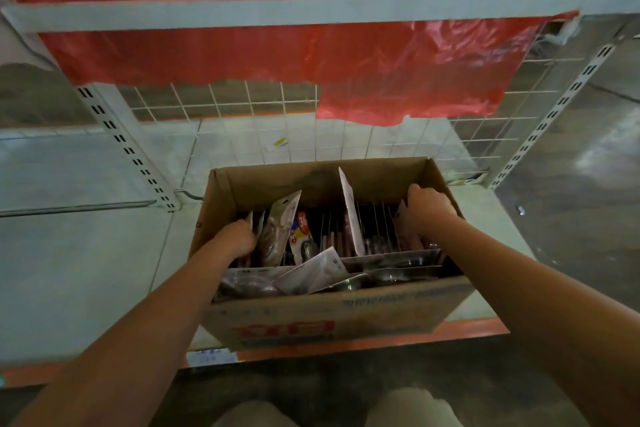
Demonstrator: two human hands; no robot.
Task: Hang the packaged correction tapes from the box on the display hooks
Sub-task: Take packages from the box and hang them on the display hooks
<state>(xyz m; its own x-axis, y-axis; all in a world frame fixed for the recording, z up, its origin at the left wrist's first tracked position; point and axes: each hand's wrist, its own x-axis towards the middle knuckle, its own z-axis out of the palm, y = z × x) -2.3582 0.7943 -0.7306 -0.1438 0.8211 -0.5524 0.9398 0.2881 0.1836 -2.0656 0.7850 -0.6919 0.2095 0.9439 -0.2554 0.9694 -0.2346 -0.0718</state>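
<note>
An open cardboard box (332, 315) sits on the low white shelf in front of me. It is full of packaged correction tapes (311, 274), some standing in rows, some lying loose on top. My left hand (239, 237) reaches into the left side of the box, fingers curled among the upright packs there. My right hand (429, 204) is at the far right end of the box, closed over the standing packs by the box wall. Whether either hand has a pack firmly held I cannot tell. No display hooks show in the wire grid.
A white wire grid panel (242, 100) backs the shelf, with slotted uprights (121, 142) left and right. Red plastic sheet (311, 55) hangs over a white crossbar (311, 7) above. The shelf has an orange front edge (346, 345). My knees show at the bottom.
</note>
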